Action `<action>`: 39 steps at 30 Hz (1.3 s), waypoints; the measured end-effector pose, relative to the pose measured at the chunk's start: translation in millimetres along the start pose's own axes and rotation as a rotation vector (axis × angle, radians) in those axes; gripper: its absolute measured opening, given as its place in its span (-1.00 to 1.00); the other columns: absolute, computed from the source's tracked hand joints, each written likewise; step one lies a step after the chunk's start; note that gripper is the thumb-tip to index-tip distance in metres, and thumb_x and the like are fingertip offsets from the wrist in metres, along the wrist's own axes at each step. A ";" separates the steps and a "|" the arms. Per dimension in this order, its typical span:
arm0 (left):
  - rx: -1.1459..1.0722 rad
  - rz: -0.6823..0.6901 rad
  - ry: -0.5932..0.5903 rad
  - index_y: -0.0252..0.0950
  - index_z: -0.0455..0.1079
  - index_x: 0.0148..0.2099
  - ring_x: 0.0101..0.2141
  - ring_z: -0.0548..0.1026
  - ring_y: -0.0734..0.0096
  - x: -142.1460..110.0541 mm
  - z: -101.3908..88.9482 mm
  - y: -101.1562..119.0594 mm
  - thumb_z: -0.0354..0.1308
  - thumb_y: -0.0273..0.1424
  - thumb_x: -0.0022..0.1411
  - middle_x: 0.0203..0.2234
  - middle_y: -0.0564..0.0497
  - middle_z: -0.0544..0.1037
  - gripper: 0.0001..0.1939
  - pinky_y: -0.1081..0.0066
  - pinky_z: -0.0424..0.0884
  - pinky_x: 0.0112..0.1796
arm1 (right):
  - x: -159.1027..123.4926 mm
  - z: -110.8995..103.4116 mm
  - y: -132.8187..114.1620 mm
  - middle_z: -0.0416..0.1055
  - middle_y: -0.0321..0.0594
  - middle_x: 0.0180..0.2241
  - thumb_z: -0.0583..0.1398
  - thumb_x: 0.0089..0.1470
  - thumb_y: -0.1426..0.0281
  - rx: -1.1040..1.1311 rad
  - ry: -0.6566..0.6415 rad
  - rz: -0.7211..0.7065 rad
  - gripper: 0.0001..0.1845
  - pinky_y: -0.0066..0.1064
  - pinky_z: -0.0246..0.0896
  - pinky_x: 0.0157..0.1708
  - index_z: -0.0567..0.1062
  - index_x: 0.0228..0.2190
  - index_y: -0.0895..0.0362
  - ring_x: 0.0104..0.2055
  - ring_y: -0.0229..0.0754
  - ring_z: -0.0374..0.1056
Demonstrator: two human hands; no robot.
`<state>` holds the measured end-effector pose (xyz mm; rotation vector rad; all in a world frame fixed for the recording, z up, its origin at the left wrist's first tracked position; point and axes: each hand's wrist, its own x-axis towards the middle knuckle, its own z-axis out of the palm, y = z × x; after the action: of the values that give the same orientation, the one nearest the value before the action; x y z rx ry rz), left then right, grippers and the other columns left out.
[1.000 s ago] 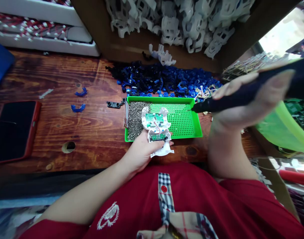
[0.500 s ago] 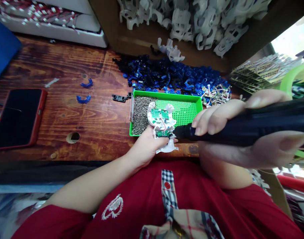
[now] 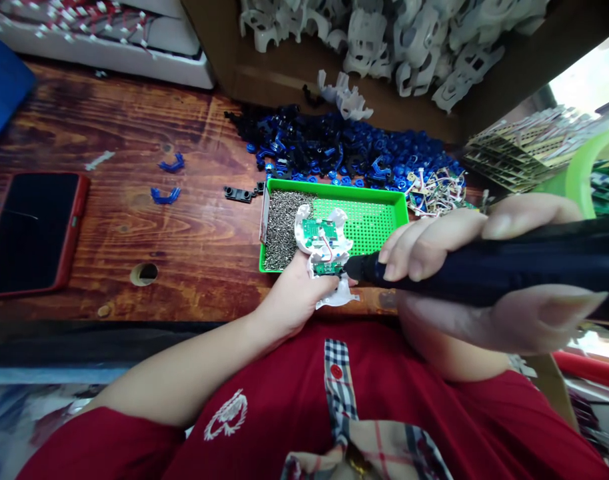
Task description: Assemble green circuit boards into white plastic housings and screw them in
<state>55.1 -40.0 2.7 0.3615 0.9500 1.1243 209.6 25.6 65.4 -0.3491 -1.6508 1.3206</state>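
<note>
My left hand [image 3: 297,290] is closed round a white plastic shell [image 3: 338,293] with green circuit boards [image 3: 320,231] in it and a thin red wire between them. The thumb lies across the shell's lower part. My right hand [image 3: 449,247] grips a black electric screwdriver [image 3: 484,270] held nearly level. Its nose meets the right side of the lower circuit board; the tip itself is hidden there. Just behind the shell stands a green tray [image 3: 404,207], with small metal screws [image 3: 287,230] heaped in its left part and a perforated floor on the right.
Blue and black plastic parts [image 3: 344,147] are piled behind the tray. A box [image 3: 264,77] of white shells stands beyond. Wired boards [image 3: 437,190] lie to the right, near a light-green basket [image 3: 579,173]. At left are a phone [image 3: 32,233] and a table hole [image 3: 145,274].
The screwdriver in my right hand has come left and down from beside the tray onto the lower board. My left hand keeps holding the shell. The view has shifted slightly.
</note>
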 end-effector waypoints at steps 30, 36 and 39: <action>-0.010 -0.107 0.002 -0.31 0.32 -0.11 -0.22 0.55 0.16 -4.8 -4.1 5.8 0.24 -0.65 -0.14 -0.24 -0.05 0.56 -0.53 0.25 0.46 -0.19 | 39.3 -49.1 94.5 0.17 -0.45 -0.62 0.14 0.05 0.09 -0.326 0.703 -0.220 -0.74 -0.46 0.00 -0.72 0.26 -0.33 -0.03 -0.71 -0.37 0.09; 0.002 -0.111 -0.010 -0.32 0.31 -0.10 -0.19 0.54 0.12 -4.2 -3.8 5.6 0.25 -0.63 -0.12 -0.18 -0.10 0.55 -0.54 0.20 0.46 -0.18 | 41.4 -48.8 97.5 0.09 -0.43 -0.62 0.16 0.00 0.03 -0.365 0.725 -0.185 -0.69 -0.41 0.02 -0.70 0.24 -0.36 -0.05 -0.68 -0.33 0.08; 0.000 -0.110 -0.001 -0.32 0.30 -0.11 -0.22 0.56 0.15 -3.5 -4.3 4.3 0.24 -0.64 -0.11 -0.21 -0.07 0.55 -0.54 0.23 0.48 -0.19 | 41.5 -48.6 97.5 0.10 -0.44 -0.64 0.15 0.01 0.02 -0.356 0.713 -0.176 -0.70 -0.40 0.02 -0.70 0.26 -0.38 -0.06 -0.68 -0.34 0.07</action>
<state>48.7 -42.1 4.8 0.3063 0.9578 1.0242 196.1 120.5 -1.0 -0.7672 -1.2512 0.6447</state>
